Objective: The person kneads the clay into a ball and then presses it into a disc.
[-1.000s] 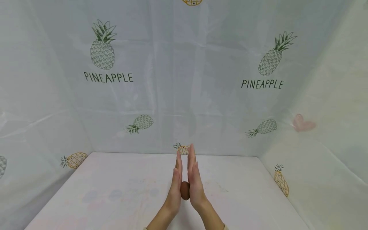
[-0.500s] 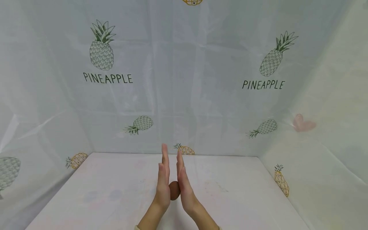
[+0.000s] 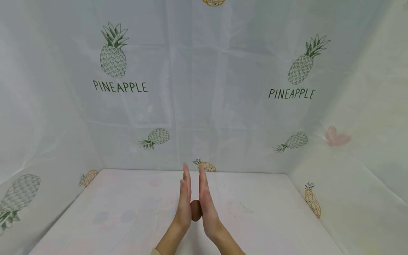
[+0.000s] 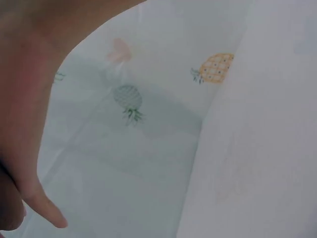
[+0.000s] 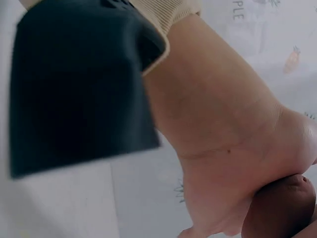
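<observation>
Left hand (image 3: 184, 209): opened flat, fingers straight and pointing away from the person, thumb up; the palm presses one side of a brown ball.
Right hand (image 3: 208, 212): just as flat, facing the other palm and pressing the ball from the opposite side; neither hand has its fingers wrapped around anything.
Brown ball (image 3: 196, 210): oval like an egg, caught between the two palms near their heels, over the near-middle part of the pale table (image 3: 255, 226); the right wrist view shows a small dimple on it.
Since half a second ago: both hands and the ball sit slightly farther right, though left of where they were a second ago. Left fingertips then reached past the right ones; now the two are nearly level. The ball looks a little narrower.
Left curtain (image 3: 57, 141): it has shifted, so more of its grey pineapple (image 3: 22, 191) shows and less of its small orange pineapple (image 3: 90, 177).
Back curtain (image 3: 204, 88): "PINEAPPLE" in dark capitals, once at left (image 3: 120, 86) and once at right (image 3: 292, 94), each under a drawn pineapple; from the right wrist, only a sideways "PLE" can be read.
Right wrist: a cream cuff (image 5: 181, 11) and a dark flap (image 5: 74, 99), the latter too blurred for me to identify.
</observation>
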{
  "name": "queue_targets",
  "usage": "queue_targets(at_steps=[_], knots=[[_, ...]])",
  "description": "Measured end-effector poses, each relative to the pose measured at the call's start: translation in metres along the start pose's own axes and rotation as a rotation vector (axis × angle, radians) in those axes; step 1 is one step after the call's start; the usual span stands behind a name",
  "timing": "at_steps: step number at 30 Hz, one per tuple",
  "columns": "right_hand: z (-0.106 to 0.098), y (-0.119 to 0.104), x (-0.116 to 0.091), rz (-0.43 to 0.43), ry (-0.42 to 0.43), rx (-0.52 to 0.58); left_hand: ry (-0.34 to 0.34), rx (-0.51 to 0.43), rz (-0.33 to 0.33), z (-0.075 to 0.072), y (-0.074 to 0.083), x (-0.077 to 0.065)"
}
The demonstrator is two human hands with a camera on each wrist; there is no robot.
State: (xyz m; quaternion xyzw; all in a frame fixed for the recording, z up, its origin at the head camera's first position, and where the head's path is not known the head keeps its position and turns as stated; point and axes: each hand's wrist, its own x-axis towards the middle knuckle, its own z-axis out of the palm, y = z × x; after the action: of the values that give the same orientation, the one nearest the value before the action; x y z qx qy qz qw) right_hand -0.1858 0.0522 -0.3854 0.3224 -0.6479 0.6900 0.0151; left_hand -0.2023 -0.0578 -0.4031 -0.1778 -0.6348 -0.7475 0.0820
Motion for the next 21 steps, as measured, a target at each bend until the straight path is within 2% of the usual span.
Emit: queue_targets(at_steps=[4, 11, 16, 21], knots=[[-0.007, -0.001, 0.002, -0.035, 0.001, 0.013, -0.046, -0.011, 0.014, 0.008, -0.004, -0.002], [-0.017, 0.001, 0.006, -0.033, 0.013, 0.042, -0.099, -0.021, 0.067, 0.017, -0.002, -0.005], [-0.019, 0.007, 0.008, -0.008, 0.028, 0.061, -0.105, -0.008, 0.105, 0.017, 0.007, -0.008], [-0.015, 0.014, 0.009, 0.018, 0.036, 0.013, -0.075, 0.002, 0.143, 0.015, 0.016, -0.009]])
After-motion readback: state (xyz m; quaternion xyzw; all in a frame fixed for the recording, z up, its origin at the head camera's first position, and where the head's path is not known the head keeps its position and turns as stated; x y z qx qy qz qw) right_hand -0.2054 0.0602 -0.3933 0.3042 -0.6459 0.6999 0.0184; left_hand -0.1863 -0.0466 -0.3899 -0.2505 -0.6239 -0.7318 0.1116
